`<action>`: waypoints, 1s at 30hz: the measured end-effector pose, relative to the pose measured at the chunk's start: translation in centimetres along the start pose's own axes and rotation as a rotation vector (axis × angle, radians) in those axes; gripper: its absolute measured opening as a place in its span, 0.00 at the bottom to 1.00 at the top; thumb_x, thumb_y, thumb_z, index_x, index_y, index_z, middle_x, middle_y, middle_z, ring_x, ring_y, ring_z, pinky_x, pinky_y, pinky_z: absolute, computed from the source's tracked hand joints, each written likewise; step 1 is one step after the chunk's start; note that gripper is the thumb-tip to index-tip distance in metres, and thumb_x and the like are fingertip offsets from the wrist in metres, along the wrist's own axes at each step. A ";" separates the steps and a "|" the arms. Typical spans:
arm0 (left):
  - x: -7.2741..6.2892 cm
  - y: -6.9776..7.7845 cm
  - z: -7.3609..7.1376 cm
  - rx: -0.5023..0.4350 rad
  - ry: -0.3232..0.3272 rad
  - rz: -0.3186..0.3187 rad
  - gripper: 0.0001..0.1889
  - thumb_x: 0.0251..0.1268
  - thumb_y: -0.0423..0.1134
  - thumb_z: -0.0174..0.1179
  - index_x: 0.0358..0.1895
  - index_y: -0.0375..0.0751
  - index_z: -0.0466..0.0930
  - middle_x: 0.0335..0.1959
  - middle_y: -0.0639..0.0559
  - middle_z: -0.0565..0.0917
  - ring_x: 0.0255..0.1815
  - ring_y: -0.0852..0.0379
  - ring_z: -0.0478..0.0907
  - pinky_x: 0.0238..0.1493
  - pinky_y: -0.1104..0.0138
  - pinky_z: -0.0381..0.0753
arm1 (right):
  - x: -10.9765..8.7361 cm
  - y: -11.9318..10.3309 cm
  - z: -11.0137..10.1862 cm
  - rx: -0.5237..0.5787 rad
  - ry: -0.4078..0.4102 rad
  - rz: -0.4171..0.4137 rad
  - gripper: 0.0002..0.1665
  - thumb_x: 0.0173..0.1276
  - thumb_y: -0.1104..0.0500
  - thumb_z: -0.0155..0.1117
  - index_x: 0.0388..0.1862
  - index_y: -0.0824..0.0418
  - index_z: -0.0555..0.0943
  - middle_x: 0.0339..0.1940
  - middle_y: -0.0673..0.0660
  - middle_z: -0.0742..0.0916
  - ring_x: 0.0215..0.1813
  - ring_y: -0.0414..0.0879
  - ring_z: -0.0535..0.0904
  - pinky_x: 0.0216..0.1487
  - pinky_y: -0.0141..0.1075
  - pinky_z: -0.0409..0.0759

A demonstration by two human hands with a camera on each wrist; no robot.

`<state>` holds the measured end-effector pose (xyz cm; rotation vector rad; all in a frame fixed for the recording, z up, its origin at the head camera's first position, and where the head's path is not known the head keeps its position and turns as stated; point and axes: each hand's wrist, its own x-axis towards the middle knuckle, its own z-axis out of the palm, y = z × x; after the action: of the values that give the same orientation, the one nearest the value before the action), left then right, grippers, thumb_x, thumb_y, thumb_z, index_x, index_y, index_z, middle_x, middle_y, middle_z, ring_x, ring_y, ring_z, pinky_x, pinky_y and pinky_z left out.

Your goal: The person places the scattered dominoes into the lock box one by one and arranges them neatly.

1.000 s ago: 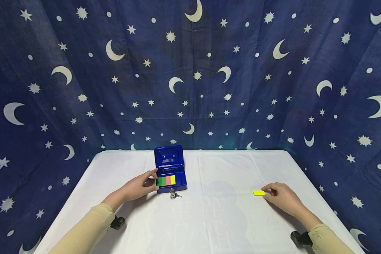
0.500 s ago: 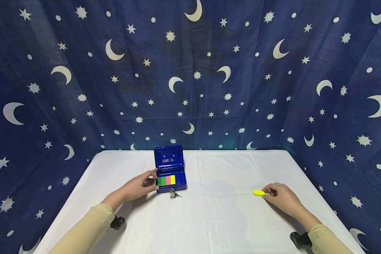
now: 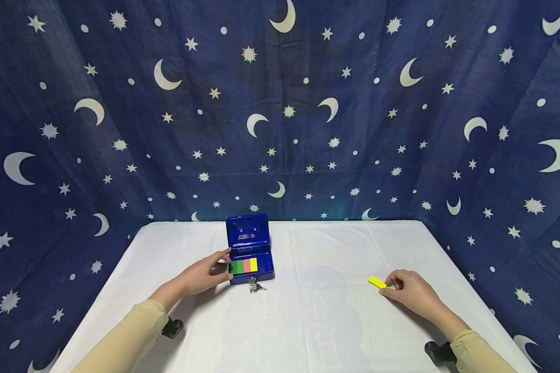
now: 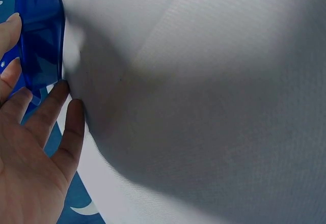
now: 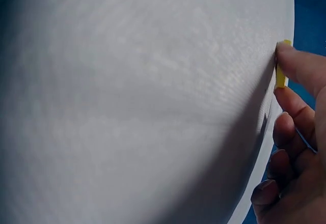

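Observation:
My right hand [image 3: 413, 291] pinches a small yellow rectangular block [image 3: 377, 282] between thumb and index finger, at the right part of the white table. In the right wrist view, the same yellow block [image 5: 280, 76] shows edge-on between the fingertips. An open blue metal box [image 3: 267, 263] stands left of centre, its lid raised at the back. Inside it, on the left, lie green, pink and yellow blocks [image 3: 244, 266] side by side. My left hand [image 3: 206, 272] is at the box's left side, thumb near the front corner and index finger near the back one, the fingers spread.
A lock with keys [image 3: 253, 284] hangs at the front of the box. A white cloth [image 3: 326, 321] covers the table. Behind and at both sides hangs a dark blue curtain [image 3: 298, 124] with moons and stars.
The yellow block in my right hand has turned from lying flat and level to a slant, its side now showing. The right hand has shifted slightly left. The left hand and box hold still.

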<state>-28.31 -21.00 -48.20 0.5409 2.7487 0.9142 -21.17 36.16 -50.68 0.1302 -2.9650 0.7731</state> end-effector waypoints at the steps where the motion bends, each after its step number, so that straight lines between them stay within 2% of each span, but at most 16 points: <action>1: 0.0 0.0 0.0 -0.001 0.000 0.000 0.23 0.68 0.57 0.65 0.59 0.52 0.75 0.79 0.52 0.63 0.70 0.46 0.72 0.69 0.44 0.67 | 0.0 0.0 0.0 0.006 -0.002 0.001 0.19 0.56 0.44 0.81 0.33 0.53 0.81 0.24 0.47 0.74 0.31 0.44 0.68 0.31 0.37 0.63; 5: 0.1 0.0 0.0 0.000 0.001 -0.004 0.23 0.68 0.57 0.65 0.59 0.52 0.75 0.79 0.52 0.64 0.70 0.46 0.72 0.69 0.43 0.67 | -0.1 -0.1 0.0 0.040 -0.033 -0.004 0.19 0.55 0.44 0.81 0.33 0.52 0.81 0.25 0.48 0.74 0.31 0.43 0.69 0.31 0.36 0.64; 12: 0.0 0.1 0.0 -0.005 -0.006 -0.012 0.23 0.68 0.58 0.65 0.58 0.51 0.75 0.79 0.52 0.62 0.70 0.46 0.72 0.69 0.43 0.67 | -0.1 -0.3 -0.1 0.135 -0.112 0.002 0.16 0.59 0.51 0.80 0.40 0.54 0.83 0.29 0.49 0.75 0.33 0.43 0.70 0.31 0.34 0.68; 18: 0.0 0.0 0.0 -0.012 -0.008 -0.005 0.23 0.68 0.57 0.65 0.57 0.50 0.75 0.80 0.52 0.61 0.70 0.46 0.72 0.69 0.44 0.67 | 0.4 -0.2 -0.3 0.166 -0.122 -0.038 0.27 0.60 0.55 0.78 0.57 0.59 0.82 0.29 0.50 0.75 0.32 0.41 0.70 0.31 0.34 0.68; 21: 0.0 0.1 0.0 -0.007 -0.010 -0.012 0.22 0.68 0.58 0.65 0.57 0.50 0.75 0.80 0.52 0.61 0.70 0.46 0.72 0.69 0.44 0.67 | 0.5 -0.6 -0.5 0.175 -0.153 -0.067 0.28 0.61 0.60 0.75 0.62 0.59 0.81 0.29 0.50 0.75 0.33 0.41 0.70 0.32 0.34 0.68; 25: 0.0 0.1 -0.1 -0.001 -0.005 -0.018 0.24 0.68 0.57 0.65 0.60 0.50 0.75 0.78 0.50 0.64 0.70 0.45 0.72 0.69 0.43 0.67 | 0.8 -0.9 -0.4 0.191 -0.190 -0.080 0.28 0.61 0.64 0.72 0.62 0.59 0.81 0.30 0.50 0.76 0.34 0.42 0.71 0.33 0.34 0.69; 30: 0.0 0.1 -0.1 -0.004 -0.005 -0.011 0.24 0.68 0.56 0.65 0.61 0.50 0.75 0.78 0.50 0.65 0.70 0.46 0.72 0.70 0.43 0.66 | 1.2 -1.0 -0.2 0.195 -0.199 -0.081 0.25 0.62 0.61 0.74 0.60 0.57 0.82 0.30 0.50 0.76 0.33 0.41 0.71 0.32 0.34 0.69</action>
<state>-28.33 -20.94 -48.05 0.5269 2.7422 0.9141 -22.22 35.33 -49.95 0.3565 -3.0350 1.0969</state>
